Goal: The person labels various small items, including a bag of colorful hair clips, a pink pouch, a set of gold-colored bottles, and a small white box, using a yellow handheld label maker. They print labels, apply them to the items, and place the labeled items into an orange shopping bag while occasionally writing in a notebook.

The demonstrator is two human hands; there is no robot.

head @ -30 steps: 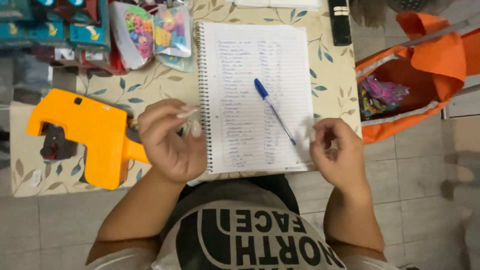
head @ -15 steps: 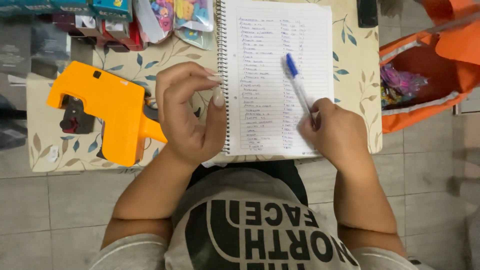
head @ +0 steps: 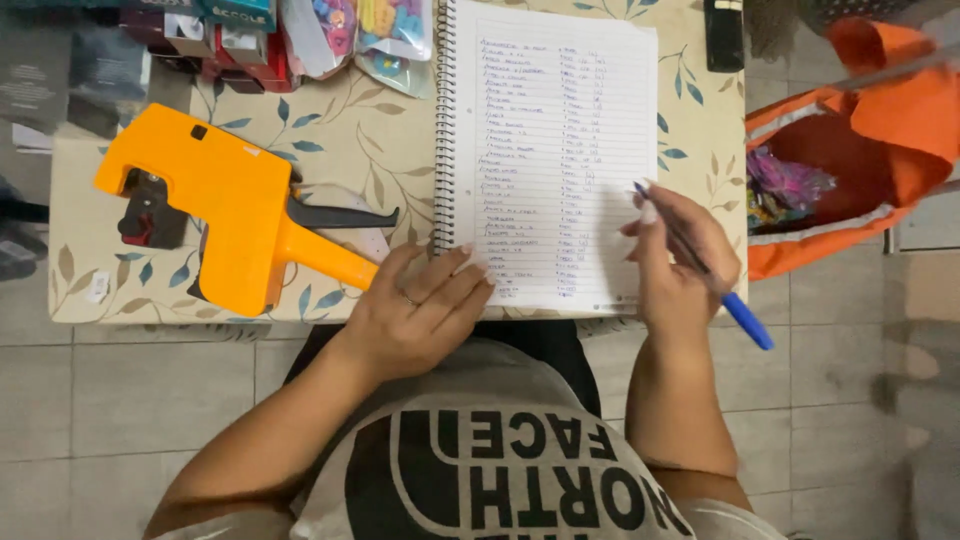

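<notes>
The right hand (head: 680, 270) has its grip around a blue pen (head: 705, 270); the left hand (head: 425, 315) lies flat, fingers spread, on the notebook (head: 560, 130).

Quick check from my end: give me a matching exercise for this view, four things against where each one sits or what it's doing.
Things:
1. pen
2. label gun
3. orange bag
4. left hand

Places:
A. beside the table, to the person's right
B. held in the right hand
C. on the tablecloth, left of the notebook
D. resting on the notebook's lower corner

Pairs: 1-B, 2-C, 3-A, 4-D
</notes>
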